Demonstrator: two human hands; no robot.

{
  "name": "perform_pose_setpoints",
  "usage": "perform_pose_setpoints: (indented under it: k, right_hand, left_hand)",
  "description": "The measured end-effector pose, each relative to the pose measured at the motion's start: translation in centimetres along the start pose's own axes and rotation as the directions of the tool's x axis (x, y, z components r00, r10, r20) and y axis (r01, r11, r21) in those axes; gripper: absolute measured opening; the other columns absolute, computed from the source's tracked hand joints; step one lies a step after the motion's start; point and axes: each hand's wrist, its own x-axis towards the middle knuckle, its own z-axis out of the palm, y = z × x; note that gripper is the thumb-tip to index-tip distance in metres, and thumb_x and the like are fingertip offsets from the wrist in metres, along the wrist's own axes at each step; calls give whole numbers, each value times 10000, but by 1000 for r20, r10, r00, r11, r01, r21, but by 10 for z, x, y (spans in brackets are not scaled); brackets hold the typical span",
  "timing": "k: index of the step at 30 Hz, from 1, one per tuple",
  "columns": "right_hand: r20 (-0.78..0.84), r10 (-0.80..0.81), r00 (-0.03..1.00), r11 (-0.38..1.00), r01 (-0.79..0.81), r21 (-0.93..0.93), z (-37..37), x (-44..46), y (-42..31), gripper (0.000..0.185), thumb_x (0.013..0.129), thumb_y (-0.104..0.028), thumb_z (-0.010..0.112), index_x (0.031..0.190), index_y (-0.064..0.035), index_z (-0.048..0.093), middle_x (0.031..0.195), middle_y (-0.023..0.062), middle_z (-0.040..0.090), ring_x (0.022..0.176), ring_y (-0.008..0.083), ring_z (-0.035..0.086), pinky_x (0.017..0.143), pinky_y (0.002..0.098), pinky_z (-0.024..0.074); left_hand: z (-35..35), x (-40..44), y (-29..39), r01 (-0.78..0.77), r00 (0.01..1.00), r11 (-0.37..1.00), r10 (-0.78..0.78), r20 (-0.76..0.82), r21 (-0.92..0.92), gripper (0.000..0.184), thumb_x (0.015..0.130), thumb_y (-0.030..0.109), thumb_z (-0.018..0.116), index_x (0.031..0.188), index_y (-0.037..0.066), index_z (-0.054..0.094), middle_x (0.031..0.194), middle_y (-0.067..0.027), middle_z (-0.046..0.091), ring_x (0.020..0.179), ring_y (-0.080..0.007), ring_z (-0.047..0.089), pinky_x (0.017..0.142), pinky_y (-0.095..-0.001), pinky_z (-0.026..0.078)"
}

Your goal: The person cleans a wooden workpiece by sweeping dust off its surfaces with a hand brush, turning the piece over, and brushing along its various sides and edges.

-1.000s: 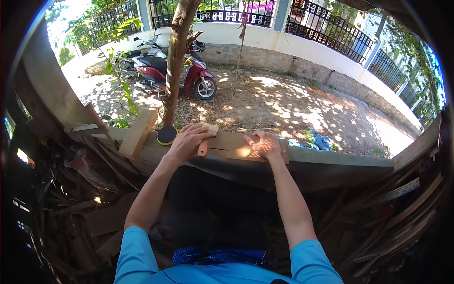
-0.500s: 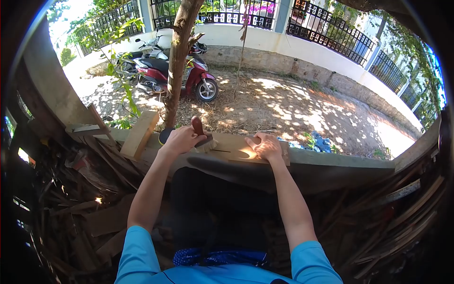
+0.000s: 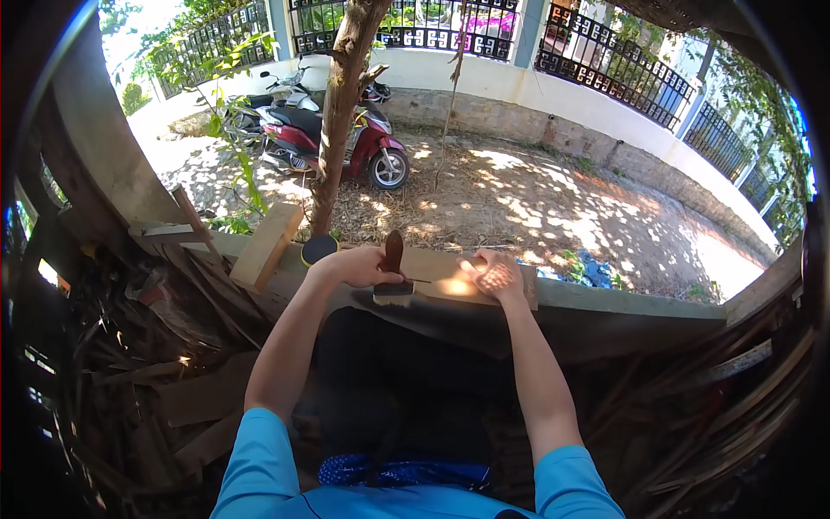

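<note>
Compared with the frame half a second ago, your brush (image 3: 394, 251) is sitting farther right and nearer to you. Its bristles (image 3: 393, 301) are now facing you at the near side of the board (image 3: 437, 263) instead of lying across the upper face. For the work in hand, this apparently means that the upper face is not being brushed at this instant; whether the bristles are touching the near edge, you cannot tell from this angle.

From left to right, note the following. Scrap wood (image 3: 194, 394) is lying at the near left. A squared timber block (image 3: 266, 251) is resting on the ledge (image 3: 622, 296), leaning toward the far side. A dark, yellow-rimmed disc (image 3: 320, 249) is lying just beyond your left wrist. Your left hand (image 3: 359, 264) is closing around the brush, with the handle pointing up or away. The board is lying along the ledge, between and under your hands, and is showing a dark slit. Your right hand (image 3: 497, 275) is bearing on its right end with bent fingers; whether they are gripping the far edge, you cannot tell.
</note>
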Motion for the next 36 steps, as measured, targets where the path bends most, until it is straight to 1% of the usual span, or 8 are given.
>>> perform_pose_setpoints:
  k: [1, 10, 16, 19, 25, 28, 31, 36]
  right_hand:
    - [3, 7, 1000, 1000, -7, 2, -2, 1, 0, 578, 892, -630, 648, 1047, -81, 739, 1004, 157, 763, 1011, 339, 719, 945, 442, 538]
    - [12, 24, 1000, 1000, -24, 8, -8, -3, -8, 588, 892, -628, 654, 1067, -72, 737, 1036, 170, 760, 1040, 343, 713, 961, 456, 537]
    - [-34, -4, 999, 1000, 5, 29, 0, -1, 0, 584, 886, -625, 662, 1036, -66, 738, 1024, 173, 758, 1021, 353, 715, 945, 467, 538]
    - [-28, 2, 1000, 999, -1, 35, -4, -2, -3, 568, 882, -614, 669, 1026, -70, 741, 1001, 177, 758, 1008, 363, 716, 932, 468, 538]
    - [-19, 22, 1000, 999, -21, 48, -8, -4, -7, 533, 885, -591, 673, 1008, -77, 746, 952, 171, 760, 981, 366, 717, 918, 461, 540]
    - [-14, 28, 1000, 998, -27, 58, -10, -6, -8, 528, 882, -586, 681, 1004, -76, 745, 951, 166, 761, 978, 358, 719, 915, 458, 541]
    - [-8, 18, 1000, 998, -18, 54, -11, -5, -8, 535, 882, -593, 682, 997, -74, 744, 953, 169, 761, 981, 353, 720, 915, 457, 542]
    - [-30, 9, 999, 998, -7, 59, -9, -6, -7, 542, 883, -602, 682, 976, -71, 739, 950, 173, 759, 962, 350, 725, 895, 452, 550]
  left_hand:
    - [2, 8, -12, -78, 996, 997, 79, 39, -14, 440, 989, 508, 642, 1269, 183, 738, 1200, -140, 733, 1127, -313, 681, 982, -400, 515]
    - [-3, 13, -18, -3, 1000, 1000, 3, 8, 8, 435, 1002, 479, 635, 1323, 193, 706, 1251, -113, 722, 1185, -297, 662, 1023, -388, 499]
    - [-7, 5, -8, -68, 998, 989, 68, -10, -133, 414, 1019, 453, 622, 1317, 178, 709, 1223, -120, 732, 1166, -287, 673, 1010, -375, 501]
    - [-2, 20, -15, -153, 981, 979, 135, -136, -134, 359, 1021, 418, 627, 1283, 192, 724, 1184, -120, 742, 1113, -291, 691, 966, -381, 522]
    - [8, 33, -18, 3, 882, 997, 32, -471, 75, 261, 1004, 354, 647, 1214, 234, 743, 1160, -86, 741, 1037, -306, 704, 883, -415, 549]
    - [19, 41, -30, -75, 834, 993, 112, -539, 90, 262, 1009, 335, 642, 1225, 224, 741, 1175, -75, 740, 1054, -295, 703, 903, -411, 545]
    - [26, 45, -43, -211, 876, 977, 207, -435, 40, 275, 1022, 315, 640, 1240, 177, 734, 1161, -87, 746, 1069, -263, 705, 934, -392, 535]
    - [12, 26, -17, -210, 977, 955, 198, -79, -209, 332, 1032, 350, 631, 1276, 140, 714, 1122, -108, 751, 1085, -244, 695, 954, -377, 514]
